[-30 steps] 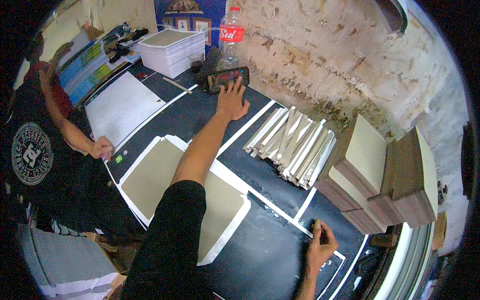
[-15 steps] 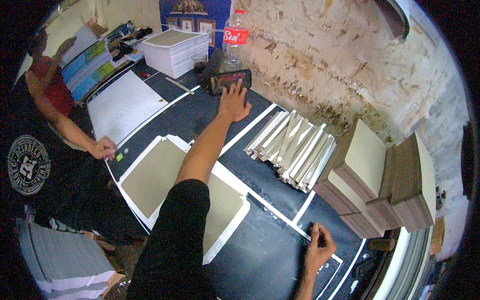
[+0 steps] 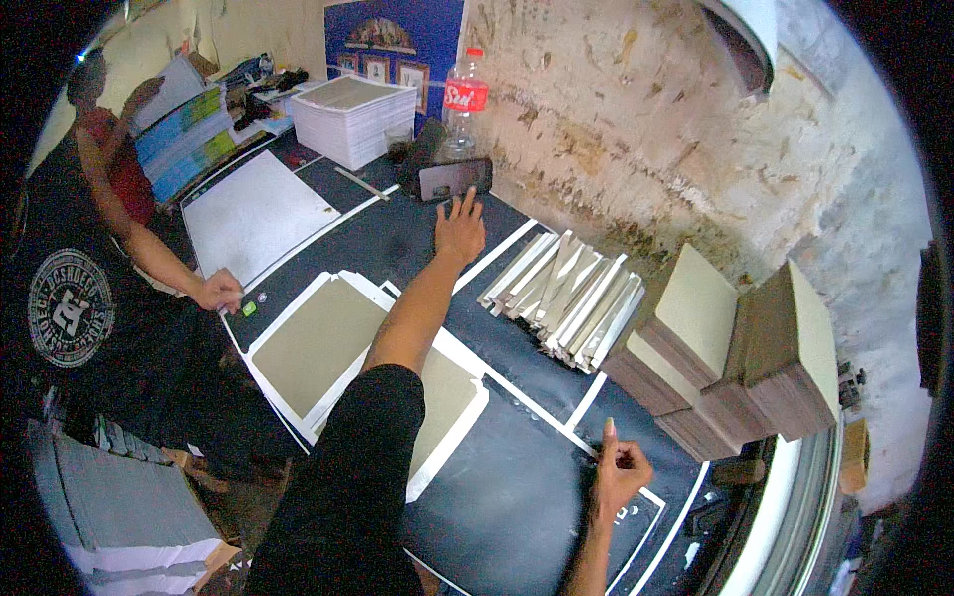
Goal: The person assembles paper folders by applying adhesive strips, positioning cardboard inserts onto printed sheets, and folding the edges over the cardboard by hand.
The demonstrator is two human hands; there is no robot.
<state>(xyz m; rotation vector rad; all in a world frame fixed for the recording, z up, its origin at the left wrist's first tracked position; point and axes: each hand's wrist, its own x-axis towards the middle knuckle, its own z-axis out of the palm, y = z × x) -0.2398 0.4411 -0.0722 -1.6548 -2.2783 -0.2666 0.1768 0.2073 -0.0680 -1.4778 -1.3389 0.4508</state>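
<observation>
My left hand (image 3: 460,230) reaches across the dark table (image 3: 397,233) with fingers stretched toward a phone (image 3: 455,180), which stands on its long edge against a dark object. The fingertips are just below its screen; whether they touch it I cannot tell. Below my left forearm lie two grey-brown boards on white-edged sheets, the left board (image 3: 318,343) and the right board (image 3: 449,397), partly hidden by my sleeve. My right hand (image 3: 623,472) is over the table's near right part, one digit pointing up, the other fingers curled, nothing visible in it.
Bundled board strips (image 3: 566,298) and stacked brown boards (image 3: 696,338) stand along the right wall. A plastic bottle (image 3: 464,109), a paper stack (image 3: 355,124) and a white sheet (image 3: 253,214) are at the back. A co-worker's hand (image 3: 221,290) rests at the left edge.
The phone screen has gone from a coloured picture to plain grey. My left hand has drawn slightly back from it. On my right hand, one digit now points up. The view has shifted slightly.
</observation>
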